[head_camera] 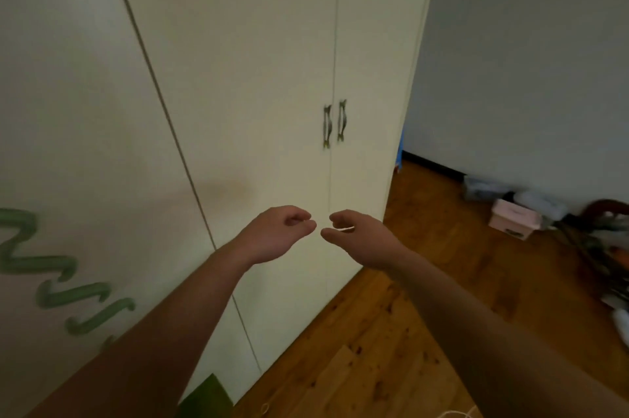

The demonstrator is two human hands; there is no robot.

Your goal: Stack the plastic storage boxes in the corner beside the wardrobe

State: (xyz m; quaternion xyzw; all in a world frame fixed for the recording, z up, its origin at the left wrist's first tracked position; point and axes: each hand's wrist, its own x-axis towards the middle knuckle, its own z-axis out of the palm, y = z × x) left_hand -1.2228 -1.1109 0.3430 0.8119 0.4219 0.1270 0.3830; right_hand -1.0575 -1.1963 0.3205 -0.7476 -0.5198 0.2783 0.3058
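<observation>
1 wardrobe (238, 77), cream, 3 door panels in view, all closed. 1 grey wall (527, 60) to its right. Wood floor (391, 349) below.

2 bare arms reach out in front of the wardrobe. Left hand (277, 235): fingers loosely curled, thumb tip close to forefinger, holding nothing. Right hand (360, 237): same loose curl, nothing held. The hands are just beside each other, not touching.

1 green squiggle (51, 264) is drawn on the leftmost panel.

2 boxes visible, both on the floor along the right wall, well apart from the hands: 1 pink box (514, 218), and 1 greyish box (481, 188) behind it, blurred. They sit side by side, not stacked. There's a clutter pile (606, 247) to their right; can't tell the items.

1 blue sliver (400, 152) shows in the corner beside the wardrobe; can't tell what it is.

2 metal handles, left handle (327, 126) and right handle (342, 119), flank the right-hand door seam.
</observation>
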